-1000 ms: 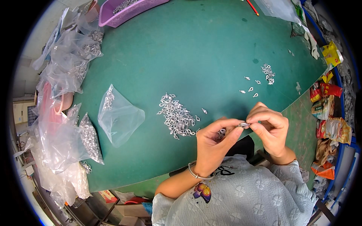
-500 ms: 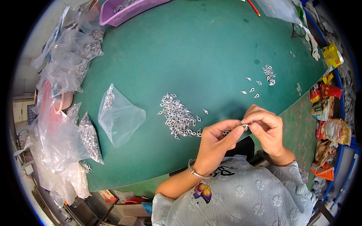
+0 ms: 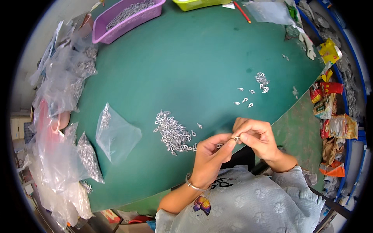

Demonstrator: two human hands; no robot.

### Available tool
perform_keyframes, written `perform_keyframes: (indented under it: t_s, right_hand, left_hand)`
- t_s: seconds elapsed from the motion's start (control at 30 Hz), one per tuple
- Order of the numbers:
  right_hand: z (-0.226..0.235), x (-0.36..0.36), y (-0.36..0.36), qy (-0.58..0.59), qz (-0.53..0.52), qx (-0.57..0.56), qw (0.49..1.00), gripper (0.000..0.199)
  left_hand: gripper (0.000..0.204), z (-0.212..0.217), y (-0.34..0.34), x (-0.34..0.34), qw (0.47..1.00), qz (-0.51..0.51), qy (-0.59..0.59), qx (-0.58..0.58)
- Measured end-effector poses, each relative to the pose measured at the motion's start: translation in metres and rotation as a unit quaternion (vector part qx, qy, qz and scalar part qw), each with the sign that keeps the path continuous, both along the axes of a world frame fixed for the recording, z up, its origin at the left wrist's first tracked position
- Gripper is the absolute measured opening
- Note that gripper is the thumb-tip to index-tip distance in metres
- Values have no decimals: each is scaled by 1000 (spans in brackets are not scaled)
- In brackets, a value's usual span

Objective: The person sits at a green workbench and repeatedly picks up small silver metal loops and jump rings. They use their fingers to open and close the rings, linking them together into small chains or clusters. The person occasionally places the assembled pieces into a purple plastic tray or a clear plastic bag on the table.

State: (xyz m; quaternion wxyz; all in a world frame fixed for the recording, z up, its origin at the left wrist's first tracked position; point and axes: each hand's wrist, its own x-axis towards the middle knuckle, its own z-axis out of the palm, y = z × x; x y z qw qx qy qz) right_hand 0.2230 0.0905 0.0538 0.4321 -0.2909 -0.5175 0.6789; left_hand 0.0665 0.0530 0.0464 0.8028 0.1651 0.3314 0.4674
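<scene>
At the near right edge of the table, my left hand and my right hand meet fingertip to fingertip. Both pinch one small silver lobster clasp, partly hidden by the fingers. Inside the curled left fingers a few more clasps peek out. Just left of my hands lies a heap of silver lobster clasps, with one loose clasp beside it. Farther off to the right is a smaller cluster of clasps, several single ones scattered near it.
A clear plastic bag with some clasps in its corner lies left of the heap. Filled bags crowd the left edge. At the far side stand a purple basket of metal parts, a yellow-green basket and a red pencil.
The whole view has shifted, bringing the yellow-green basket and more of the purple one into sight. My hands keep nearly the same pinch on the clasp.
</scene>
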Motion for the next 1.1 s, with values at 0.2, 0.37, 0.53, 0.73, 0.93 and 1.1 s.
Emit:
perform_keyframes:
  t_s: [0.2, 0.37, 0.53, 0.73, 0.93, 1.1]
  right_hand:
    - [-2, -3, -1, -45, -66, 19, 997, 10]
    - [0, 2, 6, -198, -104, 201, 954, 10]
    - [-5, 7, 7, -170, -100, 135, 971, 11]
    - [-14, 13, 11, -146, -91, 82, 982, 9]
    - [-15, 20, 14, -156, -91, 48, 982, 8]
    - [-9, 21, 17, -141, -77, 4, 987, 8]
  left_hand:
    - [19, 1, 6, -1, 1000, -7, 24, 4]
    - [13, -1, 9, 5, 978, 60, 185, 77]
    - [13, -6, 10, 8, 956, 77, 242, 147]
    - [13, -6, 14, 10, 959, 69, 245, 121]
    - [11, -6, 20, 15, 949, 81, 271, 140]
    - [10, -5, 24, 20, 936, 99, 290, 175]
